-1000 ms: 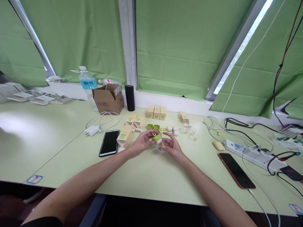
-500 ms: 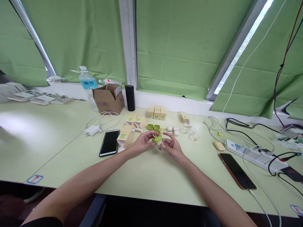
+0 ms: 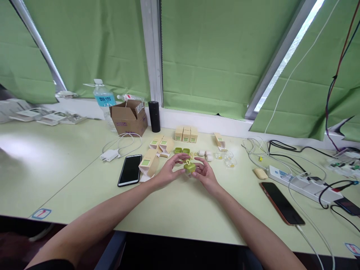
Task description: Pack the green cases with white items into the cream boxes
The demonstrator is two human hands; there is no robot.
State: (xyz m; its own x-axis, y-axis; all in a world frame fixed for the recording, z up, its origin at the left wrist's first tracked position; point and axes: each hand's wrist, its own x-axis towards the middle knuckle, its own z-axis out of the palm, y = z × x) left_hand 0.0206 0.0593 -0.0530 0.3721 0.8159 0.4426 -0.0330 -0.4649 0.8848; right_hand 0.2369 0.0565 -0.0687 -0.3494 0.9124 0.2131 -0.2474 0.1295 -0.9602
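Note:
Between the fingertips of my left hand [image 3: 171, 171] and my right hand [image 3: 206, 175] is a small green case [image 3: 189, 167] with a pale loop on top. Its clear lower part is mostly hidden by my fingers. Thumbs and fingers of both hands close round it from either side, above the tabletop. Just beyond my hands lie green lids or cups [image 3: 186, 150], small yellow loop pieces [image 3: 195, 154], white rolls [image 3: 208, 158] and clear cups [image 3: 230, 162] with yellow spots. An opened beige carton [image 3: 149, 162] lies left of my left hand.
Beige cartons [image 3: 186, 134] stand in a row at the back. A black phone [image 3: 129, 170] lies left; another phone [image 3: 282, 203] on a cable lies right, beside a white power strip [image 3: 303, 186]. A brown cardboard box [image 3: 128, 120] and black cylinder [image 3: 154, 116] stand by the wall.
The green case has turned from tilted to upright, its loop now pointing up and its clear part less visible. Both hands stay in nearly the same place.

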